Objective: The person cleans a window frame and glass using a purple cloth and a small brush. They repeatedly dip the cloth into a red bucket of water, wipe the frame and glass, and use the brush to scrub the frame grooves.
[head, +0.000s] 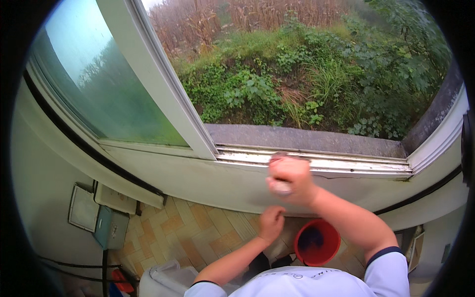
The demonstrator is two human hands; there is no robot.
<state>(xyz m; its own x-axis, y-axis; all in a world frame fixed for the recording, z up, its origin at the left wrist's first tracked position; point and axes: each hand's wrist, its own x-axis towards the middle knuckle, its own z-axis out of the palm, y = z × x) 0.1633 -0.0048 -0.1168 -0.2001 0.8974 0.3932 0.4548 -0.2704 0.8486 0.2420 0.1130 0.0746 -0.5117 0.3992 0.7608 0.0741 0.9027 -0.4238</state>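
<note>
My right hand (291, 178) is closed around a light-coloured handle (282, 188) over the window's metal sliding track (352, 166). A dark reddish part (279, 155) of what it holds shows beyond the fingers, at the track; motion blur hides what kind of tool it is. Lower and to the left, my left hand (272, 224) hangs over the floor with its fingers curled, and nothing can be seen in it. The sliding window's white frame (174, 81) and glass pane (107, 89) stand at the left end of the exposed track.
A red plastic bucket (330, 243) with something dark blue inside stands on the tiled floor (193, 219) below my right forearm. A pale plastic container (167, 278) is at lower left, boxes (113, 226) by the left wall. Outside the track runs a concrete ledge (304, 139).
</note>
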